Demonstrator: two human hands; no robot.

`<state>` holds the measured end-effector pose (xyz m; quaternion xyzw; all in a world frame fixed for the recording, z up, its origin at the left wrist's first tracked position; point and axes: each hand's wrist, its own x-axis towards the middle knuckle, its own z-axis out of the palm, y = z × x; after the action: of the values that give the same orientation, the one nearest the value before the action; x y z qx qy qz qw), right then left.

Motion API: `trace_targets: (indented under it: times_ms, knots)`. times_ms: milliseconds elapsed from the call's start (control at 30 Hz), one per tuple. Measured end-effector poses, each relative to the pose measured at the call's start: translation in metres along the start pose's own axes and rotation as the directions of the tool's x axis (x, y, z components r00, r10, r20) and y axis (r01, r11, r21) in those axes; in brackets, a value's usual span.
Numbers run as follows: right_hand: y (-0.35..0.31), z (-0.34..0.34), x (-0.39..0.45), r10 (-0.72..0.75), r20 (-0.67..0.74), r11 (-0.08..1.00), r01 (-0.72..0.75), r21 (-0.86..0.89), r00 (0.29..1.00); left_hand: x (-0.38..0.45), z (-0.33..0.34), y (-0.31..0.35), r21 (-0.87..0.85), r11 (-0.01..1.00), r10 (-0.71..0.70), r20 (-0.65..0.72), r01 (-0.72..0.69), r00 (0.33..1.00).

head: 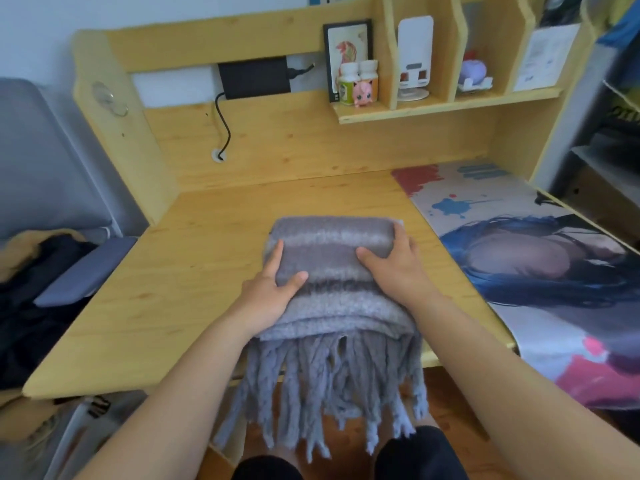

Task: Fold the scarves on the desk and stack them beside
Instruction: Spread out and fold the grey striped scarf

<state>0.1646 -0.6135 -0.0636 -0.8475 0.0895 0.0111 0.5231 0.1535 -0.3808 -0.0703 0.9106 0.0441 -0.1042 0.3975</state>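
Left hand [268, 292] & right hand [394, 268] each grip a side of the folded grey striped woolly scarf [332, 271] on the pale wooden tabletop [173, 271], fringe over near edge.

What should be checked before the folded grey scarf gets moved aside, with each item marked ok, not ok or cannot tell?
1. Both hands on the scarf: ok. The left hand and right hand hold the grey scarf from either side.
2. Scarf folded compactly: ok, layers lie stacked.
3. Fringe tucked in: not ok, it hangs over the desk front edge.
4. Free wood to the left for stacking: ok.
5. Printed mat to the right lying flat: ok where visible.
6. Other scarves waiting to be folded: cannot tell; none lies on the desk, and the dark cloth pile at left is unclear.
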Motion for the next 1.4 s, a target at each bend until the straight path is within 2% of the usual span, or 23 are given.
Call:
trace_targets:
  times_ms: [67, 100, 200, 300, 400, 467, 533, 567, 600, 667, 700, 733, 800, 867, 1000, 1067, 1133, 1167, 1233, 1300, 1400]
  knots:
    - [0.007, -0.020, -0.009, 0.143, 0.059, 0.939, -0.155, 0.308, 0.988, -0.011, 0.007, -0.001, -0.019, 1.000, 0.019, -0.012, -0.019, 1.000]
    - [0.011, -0.030, -0.013, 0.193, 0.121, 0.888, -0.226, 0.400, 0.974, -0.016, 0.013, 0.000, -0.018, 1.000, 0.024, -0.030, -0.025, 0.999]
    - [0.022, -0.047, -0.023, 0.230, 0.347, 0.810, -0.376, 0.451, 0.909, -0.025, 0.027, 0.007, 0.021, 0.999, 0.050, -0.110, -0.048, 0.993]
    - [0.026, -0.052, -0.038, 0.175, 0.513, 0.731, -0.460, 0.504, 0.840, -0.038, 0.037, 0.012, 0.127, 0.992, 0.040, -0.155, -0.021, 0.987]
    - [0.027, -0.064, -0.054, 0.068, 0.599, 0.754, -0.434, 0.493, 0.798, -0.053, 0.046, 0.013, 0.185, 0.982, 0.029, -0.249, 0.018, 0.968]
    - [0.025, -0.066, -0.070, 0.028, 0.630, 0.784, -0.408, 0.468, 0.776, -0.057, 0.054, 0.008, 0.211, 0.977, 0.082, -0.290, -0.020, 0.953]
    - [0.029, -0.061, -0.081, 0.017, 0.620, 0.815, -0.370, 0.446, 0.785, -0.061, 0.053, 0.007, 0.140, 0.987, 0.103, -0.202, -0.076, 0.974]
    - [0.032, -0.061, -0.084, 0.040, 0.570, 0.838, -0.338, 0.428, 0.820, -0.063, 0.046, 0.008, 0.123, 0.989, 0.096, -0.128, -0.080, 0.987]
    - [0.035, -0.064, -0.085, 0.063, 0.509, 0.863, -0.303, 0.404, 0.858, -0.066, 0.034, 0.012, 0.186, 0.981, 0.068, -0.047, -0.058, 0.997]
    - [0.033, -0.083, -0.087, 0.069, 0.407, 0.901, -0.232, 0.366, 0.911, -0.073, 0.001, 0.035, 0.455, 0.890, 0.017, 0.041, -0.033, 0.999]
    - [0.027, -0.096, -0.089, 0.038, 0.385, 0.922, -0.181, 0.342, 0.922, -0.079, -0.017, 0.054, 0.526, 0.845, 0.079, 0.066, -0.102, 0.995]
    - [0.017, -0.111, -0.092, -0.013, 0.388, 0.943, -0.118, 0.312, 0.921, -0.085, -0.033, 0.076, 0.488, 0.846, 0.180, 0.117, -0.214, 0.977]
    - [-0.008, -0.139, -0.101, -0.115, 0.435, 0.972, 0.012, 0.233, 0.893, -0.091, -0.052, 0.125, 0.167, 0.904, 0.342, 0.266, -0.393, 0.901]
    - [-0.034, -0.165, -0.110, -0.174, 0.485, 0.981, 0.110, 0.158, 0.857, -0.084, -0.055, 0.170, -0.118, 0.894, 0.443, 0.383, -0.433, 0.811]
    - [-0.081, -0.236, -0.117, -0.192, 0.516, 0.977, 0.209, 0.025, 0.834, -0.069, -0.045, 0.258, -0.262, 0.837, 0.547, 0.427, -0.481, 0.720]
    - [-0.101, -0.280, -0.115, -0.172, 0.439, 0.962, 0.247, -0.118, 0.882, -0.065, -0.038, 0.305, -0.249, 0.767, 0.640, 0.371, -0.591, 0.673]
    - [-0.118, -0.327, -0.109, -0.222, 0.216, 0.909, 0.282, -0.306, 0.951, -0.065, -0.032, 0.360, -0.165, 0.637, 0.765, 0.257, -0.753, 0.591]
    - [-0.127, -0.351, -0.107, -0.285, 0.093, 0.860, 0.297, -0.415, 0.954, -0.067, -0.029, 0.389, -0.113, 0.561, 0.822, 0.190, -0.820, 0.537]
    - [-0.145, -0.393, -0.105, -0.421, -0.064, 0.736, 0.300, -0.607, 0.905, -0.072, -0.021, 0.441, -0.017, 0.411, 0.910, 0.063, -0.911, 0.410]
    - [-0.152, -0.425, -0.100, -0.514, -0.161, 0.637, 0.249, -0.730, 0.843, -0.071, -0.004, 0.474, 0.070, 0.280, 0.960, -0.021, -0.958, 0.279]
    - [-0.127, -0.454, -0.071, -0.694, -0.240, 0.448, 0.146, -0.882, 0.679, -0.050, 0.041, 0.488, 0.237, 0.162, 0.984, -0.114, -0.958, 0.138]
